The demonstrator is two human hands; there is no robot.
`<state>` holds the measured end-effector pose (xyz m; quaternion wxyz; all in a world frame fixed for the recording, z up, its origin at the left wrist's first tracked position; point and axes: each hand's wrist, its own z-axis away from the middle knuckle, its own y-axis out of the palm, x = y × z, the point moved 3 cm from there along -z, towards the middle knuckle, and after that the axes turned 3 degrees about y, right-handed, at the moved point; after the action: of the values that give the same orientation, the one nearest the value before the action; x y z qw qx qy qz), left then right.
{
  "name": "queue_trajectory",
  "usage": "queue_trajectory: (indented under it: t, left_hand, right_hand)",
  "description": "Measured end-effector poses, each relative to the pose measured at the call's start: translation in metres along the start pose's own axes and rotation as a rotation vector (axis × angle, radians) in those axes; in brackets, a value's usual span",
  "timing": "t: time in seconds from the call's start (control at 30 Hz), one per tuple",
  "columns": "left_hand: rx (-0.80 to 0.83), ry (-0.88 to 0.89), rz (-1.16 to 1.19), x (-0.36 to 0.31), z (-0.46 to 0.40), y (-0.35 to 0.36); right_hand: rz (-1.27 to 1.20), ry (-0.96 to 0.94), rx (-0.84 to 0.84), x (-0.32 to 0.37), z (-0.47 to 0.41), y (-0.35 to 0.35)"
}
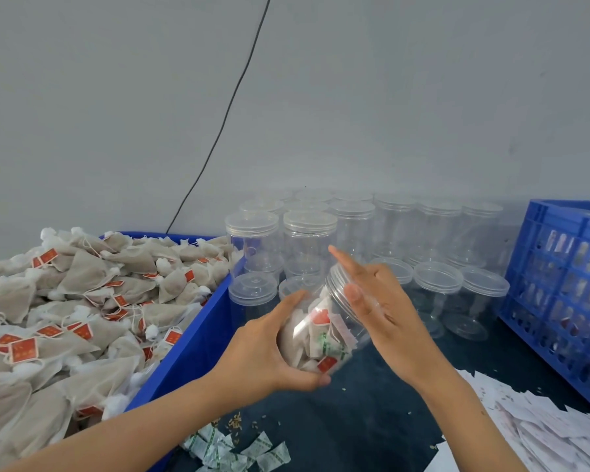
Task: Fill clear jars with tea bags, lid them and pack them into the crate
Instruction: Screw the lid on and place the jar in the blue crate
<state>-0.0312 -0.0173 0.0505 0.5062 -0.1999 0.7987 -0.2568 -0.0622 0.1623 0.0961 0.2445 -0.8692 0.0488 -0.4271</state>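
My left hand [269,349] grips a clear jar [324,332] from below and tilts it, mouth up and to the right. Inside the jar are tea bags with red tags and a green-printed sachet. Flat against the jar's threaded mouth lies my right hand [378,301], its fingers straight. The jar has no lid on it. A blue bin [191,338] at the left is heaped with beige tea bags [82,301]. At the right edge stands the blue crate [559,284], with filled jars showing through its slots.
Several empty lidded clear jars [307,240] stand stacked at the back against the grey wall. Small green-printed sachets [239,454] lie at the table's front, and white paper slips [542,427] lie at the lower right. A black cable runs down the wall.
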Motion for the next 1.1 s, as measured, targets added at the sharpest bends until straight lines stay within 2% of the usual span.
queue_trajectory:
  t: [0.23,0.3,0.4,0.53,0.6,0.67,0.77,0.9,0.97,1.1]
  left_hand:
    - [0.345,-0.078,0.36,-0.001,-0.002,0.003]
    - [0.393,-0.106,0.408,0.0,-0.001,0.005]
    - [0.279,-0.119,0.379,0.001,-0.003,0.008]
    - [0.054,-0.094,0.031,0.002,-0.002,0.006]
    - [0.057,-0.094,0.002,0.006,-0.001,0.003]
    - [0.097,-0.111,0.108,0.01,-0.003,0.002]
    - [0.117,-0.123,0.261,0.009,-0.004,0.006]
    - [0.053,-0.093,0.213,0.006,-0.002,0.009]
    - [0.015,-0.08,0.153,0.006,-0.002,0.006]
    - [0.042,-0.078,0.23,0.006,-0.003,0.005]
  right_hand:
    - [-0.139,-0.077,0.232,-0.008,0.002,-0.007]
    - [-0.182,-0.073,0.253,-0.007,0.002,-0.008]
    - [-0.171,0.027,0.138,-0.009,-0.002,-0.006]
    - [0.066,0.227,-0.061,-0.014,0.0,0.015]
    - [0.062,0.31,0.033,-0.011,-0.005,0.021]
    - [-0.098,0.366,0.18,-0.009,-0.011,0.014]
    - [-0.249,0.271,0.285,-0.006,-0.002,-0.007]
    - [-0.063,0.273,0.148,-0.006,0.003,-0.01]
    - [0.023,0.336,0.103,-0.009,0.002,-0.007]
    - [-0.231,0.277,0.2,-0.006,0.004,-0.004]
